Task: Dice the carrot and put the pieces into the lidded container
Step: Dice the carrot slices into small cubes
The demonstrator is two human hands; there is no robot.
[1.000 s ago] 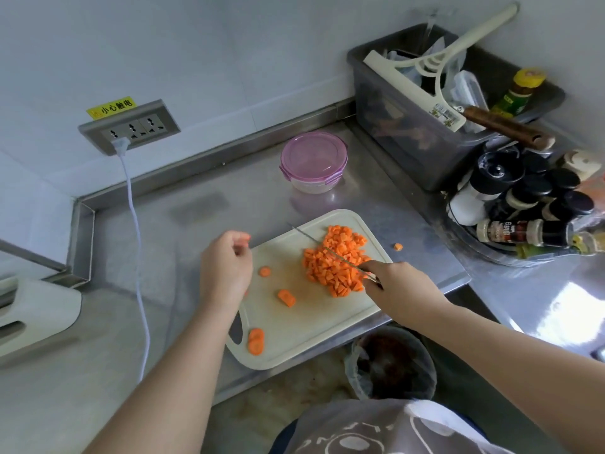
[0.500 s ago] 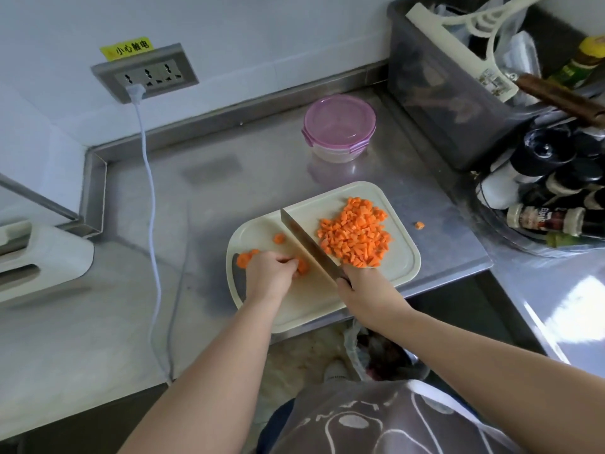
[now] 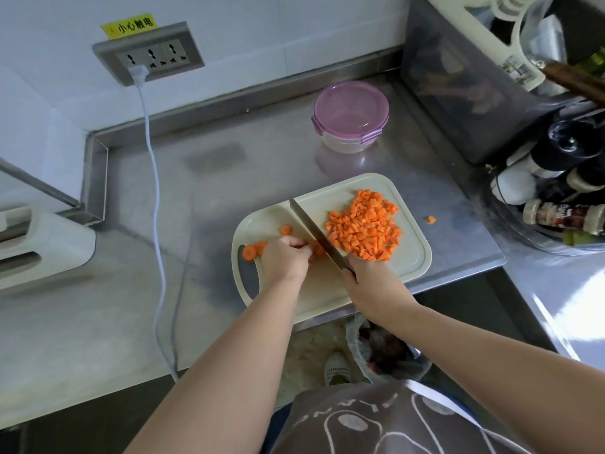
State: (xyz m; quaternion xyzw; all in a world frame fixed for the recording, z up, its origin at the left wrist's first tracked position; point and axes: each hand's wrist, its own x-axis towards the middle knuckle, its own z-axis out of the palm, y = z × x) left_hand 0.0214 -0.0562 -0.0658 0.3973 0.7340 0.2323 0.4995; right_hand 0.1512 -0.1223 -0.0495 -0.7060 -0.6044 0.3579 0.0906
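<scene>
At the left end of the pale cutting board [image 3: 414,257] on the steel table [image 3: 203,204] lie round carrot slices [image 3: 250,251]. The left hand [image 3: 286,260], fingers curled, pinches a carrot piece [image 3: 318,251] just beside the knife [image 3: 314,234] blade. The right hand [image 3: 373,285] grips the knife handle. Right of the blade sits the diced carrot pile [image 3: 365,224], the closed lidded container [image 3: 352,113] behind it, one stray cube [image 3: 431,219] off the board.

One cutting board [image 3: 409,257], one knife [image 3: 316,232], one pink-lidded container [image 3: 352,109]. Two hands: left hand [image 3: 284,260], right hand [image 3: 373,286]. Three carrot rounds [image 3: 249,252] lie loose, one carrot piece [image 3: 318,250] at the left fingers, one stray cube [image 3: 431,219] on the counter [image 3: 229,178], one heap of dice [image 3: 363,224] past counting. One socket panel [image 3: 149,50], one plug [image 3: 139,73]
</scene>
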